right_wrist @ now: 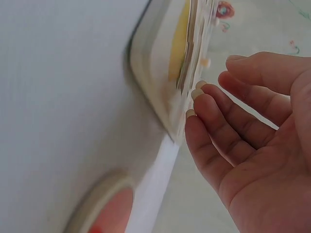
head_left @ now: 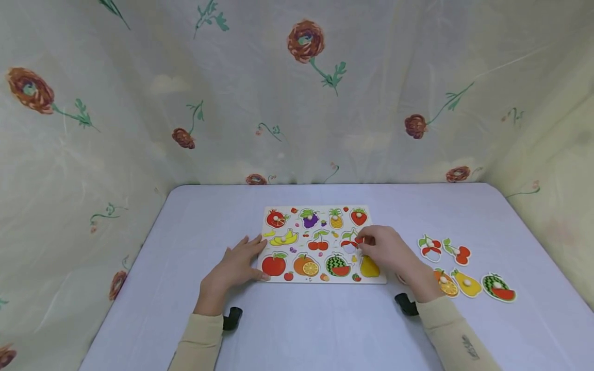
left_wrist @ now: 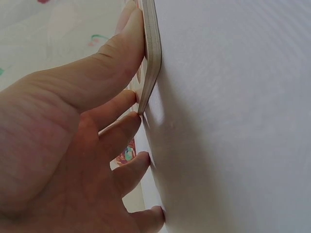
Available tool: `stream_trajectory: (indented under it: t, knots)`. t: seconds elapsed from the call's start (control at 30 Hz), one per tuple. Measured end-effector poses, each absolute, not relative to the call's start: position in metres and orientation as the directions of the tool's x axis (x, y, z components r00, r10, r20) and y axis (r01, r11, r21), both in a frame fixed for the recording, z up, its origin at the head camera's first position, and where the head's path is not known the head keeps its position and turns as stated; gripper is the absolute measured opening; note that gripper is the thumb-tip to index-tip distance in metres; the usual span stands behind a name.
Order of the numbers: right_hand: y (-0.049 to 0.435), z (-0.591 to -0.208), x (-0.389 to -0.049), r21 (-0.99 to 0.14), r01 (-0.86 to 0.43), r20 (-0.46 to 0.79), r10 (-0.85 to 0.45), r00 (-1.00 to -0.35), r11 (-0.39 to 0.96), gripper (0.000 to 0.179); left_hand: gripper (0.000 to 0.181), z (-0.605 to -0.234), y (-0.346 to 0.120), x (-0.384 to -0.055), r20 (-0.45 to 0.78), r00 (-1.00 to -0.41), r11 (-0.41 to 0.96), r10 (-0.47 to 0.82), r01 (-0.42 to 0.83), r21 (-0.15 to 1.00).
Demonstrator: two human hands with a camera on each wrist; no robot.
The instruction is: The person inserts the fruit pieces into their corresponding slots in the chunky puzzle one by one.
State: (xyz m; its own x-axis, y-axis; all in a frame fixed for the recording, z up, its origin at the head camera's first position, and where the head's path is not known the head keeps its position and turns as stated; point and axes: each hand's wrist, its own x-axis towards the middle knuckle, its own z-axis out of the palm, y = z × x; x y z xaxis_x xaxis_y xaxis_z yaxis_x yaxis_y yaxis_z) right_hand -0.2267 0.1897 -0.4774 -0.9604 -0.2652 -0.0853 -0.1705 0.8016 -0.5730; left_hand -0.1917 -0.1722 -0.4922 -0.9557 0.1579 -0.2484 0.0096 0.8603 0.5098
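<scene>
A white wooden fruit puzzle board (head_left: 297, 281) lies on the table. My left hand (head_left: 236, 263) is spread at its left edge, thumb on the near corner and fingertips at the side and on the cloth. Over the board's right side is my right hand (head_left: 387, 250), fingers bent and fingertips close to a red-and-white fruit picture (head_left: 348, 243). The right wrist view shows a gap between thumb (right_wrist: 252, 65) and index finger, with no piece between them. Knobbed pieces such as the bananas (head_left: 284, 238), grapes (head_left: 309, 219) and strawberry (head_left: 358, 216) sit in the board.
Loose pieces lie right of the board: cherries (head_left: 459, 253), a red-and-white fruit (head_left: 430, 248), an orange (head_left: 447, 286), a pear (head_left: 467, 285) and a watermelon (head_left: 498, 287). A reddish piece (right_wrist: 114, 213) lies by my right wrist. Flowered curtains (head_left: 297, 113) enclose the table.
</scene>
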Motion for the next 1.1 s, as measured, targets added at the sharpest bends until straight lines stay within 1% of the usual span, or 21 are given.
stream_trajectory:
  t: [0.2, 0.5, 0.73, 0.83, 0.9, 1.1]
  knots:
    - [0.204, -0.476, -0.223, -0.518, -0.175, -0.044, -0.230, -0.972, 0.837, 0.022, 0.090, -0.493, -0.173, -0.192, -0.246, -0.955, 0.860, 0.165, 0.017, 0.511]
    - [0.223, -0.479, -0.217, -0.509, -0.171, -0.026, -0.213, -0.977, 0.843, 0.022, 0.090, -0.495, -0.175, -0.194, -0.238, -0.957, 0.861, 0.166, 0.023, 0.507]
    - [0.239, -0.480, -0.212, -0.523, -0.118, -0.046, -0.165, -0.985, 0.844, 0.026, 0.091, -0.495, -0.175, -0.193, -0.246, -0.956, 0.861, 0.163, 0.016, 0.509]
    - [0.245, -0.479, -0.208, -0.561, -0.073, -0.081, -0.143, -0.986, 0.825, 0.028, 0.091, -0.496, -0.175, -0.193, -0.250, -0.955, 0.860, 0.161, 0.011, 0.510]
    - [0.249, -0.478, -0.206, -0.564, -0.061, -0.083, -0.130, -0.988, 0.823, 0.028, 0.091, -0.496, -0.175, -0.193, -0.252, -0.954, 0.859, 0.161, 0.009, 0.511]
    - [0.265, -0.474, -0.206, -0.521, -0.082, -0.035, -0.118, -0.992, 0.849, 0.027, 0.091, -0.495, -0.174, -0.193, -0.249, -0.955, 0.862, 0.161, 0.014, 0.507]
